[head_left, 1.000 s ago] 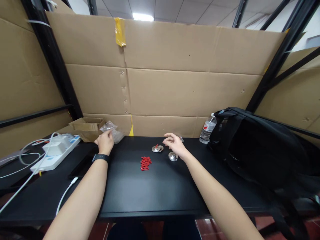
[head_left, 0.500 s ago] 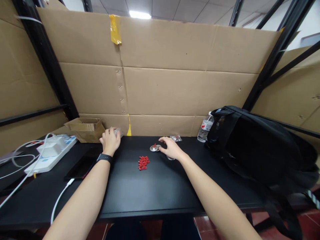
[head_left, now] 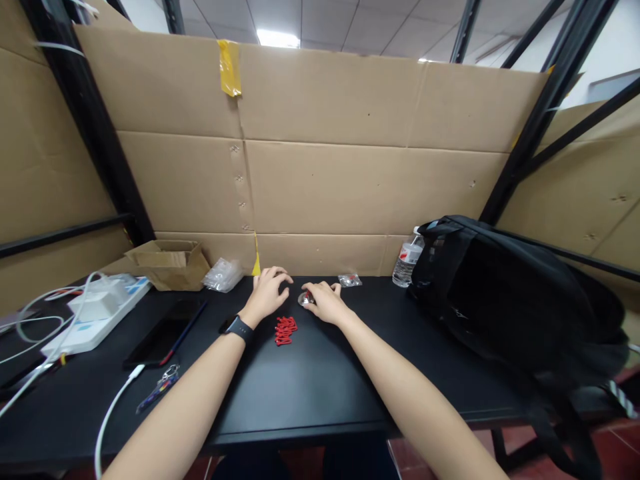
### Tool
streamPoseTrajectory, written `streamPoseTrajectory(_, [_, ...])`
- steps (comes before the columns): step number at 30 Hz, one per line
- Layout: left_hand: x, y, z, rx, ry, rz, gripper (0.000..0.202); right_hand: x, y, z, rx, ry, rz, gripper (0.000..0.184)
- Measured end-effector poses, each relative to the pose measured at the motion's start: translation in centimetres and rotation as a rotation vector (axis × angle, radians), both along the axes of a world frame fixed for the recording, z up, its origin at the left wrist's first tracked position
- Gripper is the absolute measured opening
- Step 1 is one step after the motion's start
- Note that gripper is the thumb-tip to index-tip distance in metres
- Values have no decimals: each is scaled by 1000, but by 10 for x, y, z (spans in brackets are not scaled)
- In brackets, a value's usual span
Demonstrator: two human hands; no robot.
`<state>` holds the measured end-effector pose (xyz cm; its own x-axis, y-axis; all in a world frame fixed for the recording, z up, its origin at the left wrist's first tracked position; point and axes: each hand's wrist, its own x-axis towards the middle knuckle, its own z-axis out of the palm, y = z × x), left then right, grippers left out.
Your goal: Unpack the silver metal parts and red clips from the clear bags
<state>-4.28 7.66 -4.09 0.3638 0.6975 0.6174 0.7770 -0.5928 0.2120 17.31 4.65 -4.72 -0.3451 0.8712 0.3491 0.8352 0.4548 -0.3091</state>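
My left hand (head_left: 269, 292) hovers over the black table with its fingers apart and nothing in them. Beside it, my right hand (head_left: 326, 302) has its thumb and fingers closed about a small round silver metal disc (head_left: 303, 300) with a red piece on top. The fingers partly cover the disc, and I cannot tell whether it is lifted. Nearer to me lies a cluster of small red cord-like pieces (head_left: 285, 331), side by side on the table.
A crumpled clear plastic bag (head_left: 223, 275) lies beside an open cardboard box (head_left: 170, 263). Further left are a phone (head_left: 165, 333), a key ring (head_left: 160, 389) and a power strip (head_left: 97, 320). At right stand a water bottle (head_left: 407, 260) and a black bag (head_left: 500, 313); a small clear packet (head_left: 349, 280) lies behind.
My left hand has left the plastic bag and moved right, toward the disc. My right hand has shifted left, and its fingers have closed about the disc.
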Motion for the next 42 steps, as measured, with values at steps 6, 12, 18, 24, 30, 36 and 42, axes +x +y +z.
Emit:
streamPoseTrajectory(6, [21,-9,-2,-155,-312,-275,20,3,-1,4,-83,722,44,44])
streamPoseTrajectory(12, [34,-22,7,-185,-460,-299,17,5,-17,17,-276,1002,206,56])
streamPoseTrajectory(18, [36,-33,18,-232,-454,-288,8,13,-18,22,-221,800,235,42])
streamPoseTrajectory(24, [27,-27,23,-278,-428,-286,11,39,-15,36,-24,457,177,39])
streamPoseTrajectory(30, [32,-21,20,-480,-561,-517,26,31,-11,34,-198,757,235,47])
streamPoseTrajectory(36, [31,-25,15,-378,-331,-404,18,21,-13,19,-259,807,278,53])
streamPoseTrajectory(42, [7,-21,24,-344,-29,-352,15,43,-7,25,-169,605,196,50])
